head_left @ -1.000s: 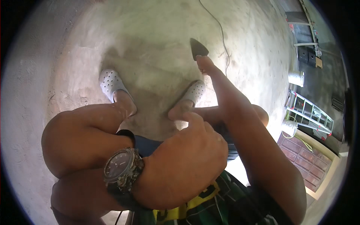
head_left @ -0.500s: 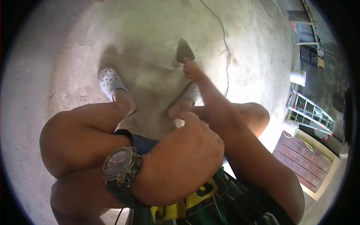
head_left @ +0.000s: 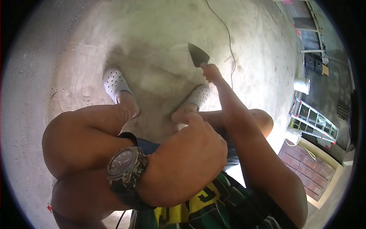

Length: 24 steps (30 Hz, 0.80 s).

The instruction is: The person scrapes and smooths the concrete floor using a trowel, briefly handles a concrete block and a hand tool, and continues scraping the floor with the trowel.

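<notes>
My right hand (head_left: pixel 211 72) is closed round the handle of a trowel (head_left: pixel 198 55), its arm stretched forward past my right knee. The dark, pointed blade aims away from me and to the left, over the grey concrete floor (head_left: pixel 152 34); whether it touches the floor I cannot tell. My left hand (head_left: pixel 187 160) is held close to my body with its fingers curled under; their tips and the palm are hidden, and so is anything in them. A black watch (head_left: pixel 127 168) sits on that wrist.
My feet in pale clogs (head_left: pixel 115 84) stand apart on the floor. A thin cable (head_left: pixel 228 32) runs along the floor beyond the trowel. On the right are a ladder (head_left: pixel 314 120), a white bucket (head_left: pixel 302 86) and a brown panelled door (head_left: pixel 305 168). A rough wall (head_left: pixel 30 95) edges the left.
The right hand with the trowel has moved to the right, and the blade has turned to point more leftward. The left hand stays nearly where it was.
</notes>
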Tool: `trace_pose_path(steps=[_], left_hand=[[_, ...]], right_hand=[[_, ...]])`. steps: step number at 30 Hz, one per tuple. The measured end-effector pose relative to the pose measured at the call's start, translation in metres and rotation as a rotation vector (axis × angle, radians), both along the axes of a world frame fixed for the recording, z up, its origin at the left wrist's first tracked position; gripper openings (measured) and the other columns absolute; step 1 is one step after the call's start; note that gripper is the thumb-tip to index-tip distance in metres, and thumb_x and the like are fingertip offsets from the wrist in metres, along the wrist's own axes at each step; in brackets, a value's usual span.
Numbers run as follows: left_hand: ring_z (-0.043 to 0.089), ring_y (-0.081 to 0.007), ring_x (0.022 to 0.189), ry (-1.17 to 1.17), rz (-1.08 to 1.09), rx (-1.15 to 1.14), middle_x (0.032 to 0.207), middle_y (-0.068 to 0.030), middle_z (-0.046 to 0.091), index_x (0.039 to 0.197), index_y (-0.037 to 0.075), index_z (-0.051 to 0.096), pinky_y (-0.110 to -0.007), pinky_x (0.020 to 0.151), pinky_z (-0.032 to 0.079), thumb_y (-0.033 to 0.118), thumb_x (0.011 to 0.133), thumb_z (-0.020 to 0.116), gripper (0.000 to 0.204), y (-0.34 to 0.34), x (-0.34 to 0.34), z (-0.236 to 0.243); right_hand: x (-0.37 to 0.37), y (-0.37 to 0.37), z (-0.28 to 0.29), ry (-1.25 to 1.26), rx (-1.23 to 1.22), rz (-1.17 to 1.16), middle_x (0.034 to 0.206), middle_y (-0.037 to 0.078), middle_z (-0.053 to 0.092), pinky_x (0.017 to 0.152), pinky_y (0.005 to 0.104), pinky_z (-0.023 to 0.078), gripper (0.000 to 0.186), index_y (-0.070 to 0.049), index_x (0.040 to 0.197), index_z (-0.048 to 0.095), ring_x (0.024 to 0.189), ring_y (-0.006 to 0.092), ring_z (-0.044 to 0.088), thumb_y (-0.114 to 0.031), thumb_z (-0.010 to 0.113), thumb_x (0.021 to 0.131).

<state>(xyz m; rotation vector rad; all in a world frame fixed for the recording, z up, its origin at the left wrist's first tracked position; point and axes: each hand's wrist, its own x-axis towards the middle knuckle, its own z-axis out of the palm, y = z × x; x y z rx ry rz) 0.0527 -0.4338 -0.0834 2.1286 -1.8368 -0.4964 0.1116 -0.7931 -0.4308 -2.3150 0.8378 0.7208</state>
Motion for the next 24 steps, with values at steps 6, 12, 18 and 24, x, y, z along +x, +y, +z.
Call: trace_pose_path(steps=[6,12,18,24], left_hand=[[0.064,-0.0179,0.072,-0.017,0.01,-0.038,0.074,-0.004,0.065,0.093,0.001,0.066,-0.034,0.07,0.046,0.021,0.086,0.065,0.021,-0.005,-0.003,0.002],[0.063,-0.0169,0.069,0.0,0.015,-0.026,0.071,-0.0031,0.064,0.09,0.002,0.066,-0.033,0.069,0.045,0.023,0.086,0.065,0.022,0.0,-0.003,0.001],[0.067,-0.0277,0.076,0.061,0.063,-0.077,0.073,-0.0113,0.065,0.085,0.0,0.073,-0.051,0.078,0.052,0.024,0.087,0.061,0.027,-0.002,-0.003,0.0],[0.068,-0.0293,0.075,0.023,0.098,-0.178,0.076,-0.0128,0.067,0.091,-0.002,0.072,-0.049,0.081,0.052,0.024,0.09,0.057,0.03,0.002,-0.004,0.0]], right_hand=[[0.005,-0.024,0.015,-0.024,-0.274,0.182,0.083,0.025,0.073,0.064,0.0461,0.06,0.044,0.005,0.096,0.072,0.071,0.0377,0.074,-0.03,0.047,0.105],[-0.021,0.11,0.029,-0.111,-0.135,0.656,0.104,0.034,0.069,0.094,0.0595,0.05,0.055,0.009,0.102,0.068,0.102,0.0525,0.066,-0.037,0.038,0.109],[-0.061,0.093,0.012,0.066,0.001,0.2,0.106,0.035,0.069,0.094,0.0567,0.051,0.056,0.011,0.11,0.065,0.102,0.0542,0.066,-0.042,0.049,0.105],[-0.064,0.118,0.029,-0.277,-0.012,0.125,0.107,0.031,0.071,0.092,0.055,0.053,0.044,-0.001,0.122,0.065,0.105,0.0507,0.067,-0.036,0.065,0.096]])
